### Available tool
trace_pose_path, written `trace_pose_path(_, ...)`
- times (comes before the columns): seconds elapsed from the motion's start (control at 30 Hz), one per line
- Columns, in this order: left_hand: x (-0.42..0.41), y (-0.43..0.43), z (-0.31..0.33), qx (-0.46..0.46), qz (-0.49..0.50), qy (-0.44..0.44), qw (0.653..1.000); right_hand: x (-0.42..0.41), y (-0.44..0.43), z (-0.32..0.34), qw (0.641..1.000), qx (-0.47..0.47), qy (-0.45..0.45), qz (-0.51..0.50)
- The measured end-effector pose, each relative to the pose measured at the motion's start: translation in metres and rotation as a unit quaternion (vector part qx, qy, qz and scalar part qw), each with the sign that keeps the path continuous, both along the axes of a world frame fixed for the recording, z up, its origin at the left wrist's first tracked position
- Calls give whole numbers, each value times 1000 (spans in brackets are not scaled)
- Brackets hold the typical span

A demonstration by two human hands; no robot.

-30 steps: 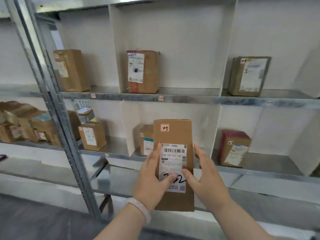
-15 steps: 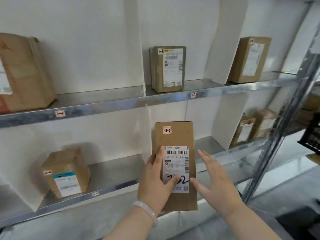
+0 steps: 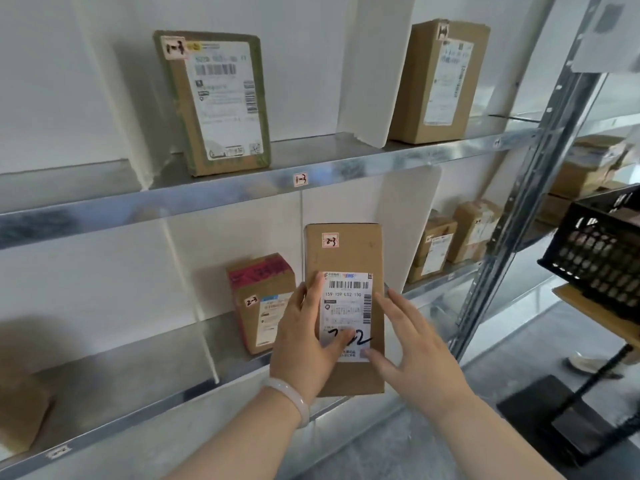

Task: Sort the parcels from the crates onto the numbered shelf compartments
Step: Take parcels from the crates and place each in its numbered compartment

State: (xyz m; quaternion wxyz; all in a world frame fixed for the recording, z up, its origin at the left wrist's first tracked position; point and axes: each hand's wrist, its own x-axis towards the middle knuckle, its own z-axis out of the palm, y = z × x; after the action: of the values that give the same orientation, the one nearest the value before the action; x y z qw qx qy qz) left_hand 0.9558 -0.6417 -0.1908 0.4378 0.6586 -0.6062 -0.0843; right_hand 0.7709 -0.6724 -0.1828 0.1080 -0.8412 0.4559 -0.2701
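Observation:
I hold a tall brown parcel upright in front of the lower shelf; a small tag on it reads 2-3 and a white shipping label covers its middle. My left hand grips its left edge, thumb across the label. My right hand has straight, spread fingers at the parcel's right edge. Just behind on the left, a small parcel with a red top, also tagged 2-3, stands in the lower compartment. The shelf rail above bears a 1-3 tag under a green-edged parcel.
White dividers split the metal shelves. A tall brown box stands upper right, two small boxes lower right. A steel upright runs down the right side. A black crate sits on a stand at far right; a box corner lies lower left.
My view has swung right along the shelving, from the compartments at the left post to the 1-3 and 2-3 compartments. The parcel stays in my left hand; my right hand's fingers have spread.

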Motion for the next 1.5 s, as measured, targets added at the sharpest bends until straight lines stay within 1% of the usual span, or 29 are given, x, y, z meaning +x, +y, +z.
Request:
trace_pose_path(0.13, -18, -56, -10, -3, 50, -13, 999, -24, -61, -3, 1000, -1, 19, 18)
trace_pose_path(0.27, -27, -107, -19, 0, 115, -35, 993, -41, -114, -13, 997, -9, 29, 70)
trace_pose_path(0.37, -32, -136, -24, -5, 155, -34, 987, -45, -147, -25, 994, -15, 23, 108)
trace_pose_path(0.57, -26, -180, -49, -5, 174, -16, 985, -41, -195, -51, 987, 5, 8, 160)
trace_pose_path(0.63, -23, -189, -60, -12, 177, 12, 984, -38, -207, -58, 985, -8, 1, 174)
trace_pose_path(0.8, -23, -202, -82, -23, 185, 124, 975, -32, -224, -74, 983, 7, -7, 184)
trace_pose_path(0.93, -24, -205, -106, 11, 208, 187, 960, -33, -226, -85, 983, 22, -2, 184)
trace_pose_path(1.0, -22, -205, -117, 13, 219, 221, 950, -34, -227, -89, 984, 23, 2, 179)
trace_pose_path(1.1, -22, -207, -126, 6, 226, 237, 945, -33, -228, -92, 983, 33, 13, 180)
trace_pose_path(1.37, -26, -218, -119, 1, 196, 265, 944, -27, -232, -96, 980, 56, 41, 187)
trace_pose_path(1.43, -26, -217, -117, 4, 193, 264, 945, -27, -232, -95, 981, 59, 46, 180)
trace_pose_path(1.5, -26, -211, -111, 6, 194, 243, 950, -26, -229, -92, 983, 55, 39, 171)
